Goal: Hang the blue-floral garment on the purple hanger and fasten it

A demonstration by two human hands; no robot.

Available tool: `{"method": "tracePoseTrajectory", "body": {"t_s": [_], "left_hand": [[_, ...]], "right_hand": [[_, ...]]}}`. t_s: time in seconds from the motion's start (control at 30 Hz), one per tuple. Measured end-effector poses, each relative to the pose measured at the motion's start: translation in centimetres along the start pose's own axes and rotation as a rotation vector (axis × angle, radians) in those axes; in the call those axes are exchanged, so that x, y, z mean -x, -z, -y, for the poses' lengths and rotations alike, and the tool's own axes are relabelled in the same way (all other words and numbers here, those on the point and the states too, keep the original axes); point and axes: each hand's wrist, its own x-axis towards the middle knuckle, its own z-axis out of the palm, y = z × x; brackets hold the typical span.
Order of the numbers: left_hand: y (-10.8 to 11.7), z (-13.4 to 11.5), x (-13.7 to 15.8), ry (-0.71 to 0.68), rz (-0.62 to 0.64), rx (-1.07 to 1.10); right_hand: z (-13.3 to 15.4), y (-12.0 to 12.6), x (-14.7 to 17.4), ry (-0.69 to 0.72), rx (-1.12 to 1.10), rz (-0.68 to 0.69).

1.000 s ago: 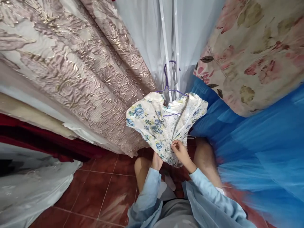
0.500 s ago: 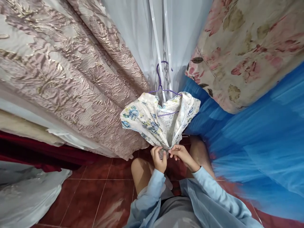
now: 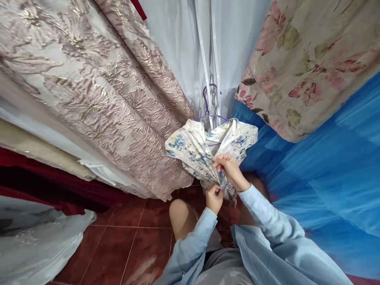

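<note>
1. At left, pink-and-gold brocade fabric (image 3: 127,107) hangs in folds above a red tiled floor (image 3: 121,245).
2. At center, a blue-flowered blouse (image 3: 198,153) hangs on a purple hanger (image 3: 207,113) before the person.
3. The left hand (image 3: 214,198) pinches the blouse's lower front.
4. The right hand (image 3: 230,167) pinches its front opening higher up, the exact part too small to tell.
5. At right, rose-print cloth (image 3: 297,75) hangs over blue tulle (image 3: 314,178).

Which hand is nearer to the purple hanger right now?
Right. The right hand is at the front of the floral garment, below the purple hanger; the left hand is lower on the garment, farther from the hanger.
</note>
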Motion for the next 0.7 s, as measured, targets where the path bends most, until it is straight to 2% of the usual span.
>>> {"method": "tracePoseTrajectory", "body": {"t_s": [0.17, 0.23, 0.3, 0.37, 0.43, 0.5, 0.53, 0.6, 0.7], "left_hand": [[-2.6, -1.3, 1.9, 0.048, 0.122, 0.047], [-2.9, -1.7, 2.1, 0.072, 0.168, 0.065], [-2.2, -1.9, 1.4, 0.079, 0.199, 0.064], [-0.4, -2.6, -0.2, 0.036, 0.163, 0.056], [2.3, -4.2, -2.9, -0.057, 0.027, 0.06], [5.4, -7.1, -6.4, -0.165, -0.126, 0.062], [6.9, -8.9, -8.3, -0.24, -0.152, 0.069], [9.5, -12.7, -12.3, -0.393, -0.167, 0.038], [12.0, -17.1, -17.3, -0.569, -0.039, -0.148]], "right_hand": [[6.6, -3.3, -4.2, 0.221, -0.02, -0.003], [8.2, -4.1, -5.2, 0.239, -0.021, 0.009], [9.0, -4.5, -5.3, 0.246, -0.019, 0.016], [9.1, -4.4, -4.8, 0.261, -0.009, 0.027], [8.9, -4.1, -3.9, 0.283, 0.011, 0.034], [8.5, -3.7, -3.2, 0.309, 0.04, 0.035], [8.3, -3.6, -2.9, 0.323, 0.053, 0.034], [8.1, -3.6, -2.7, 0.35, 0.069, 0.03], [7.9, -3.6, -2.7, 0.366, 0.087, 0.021]]}}
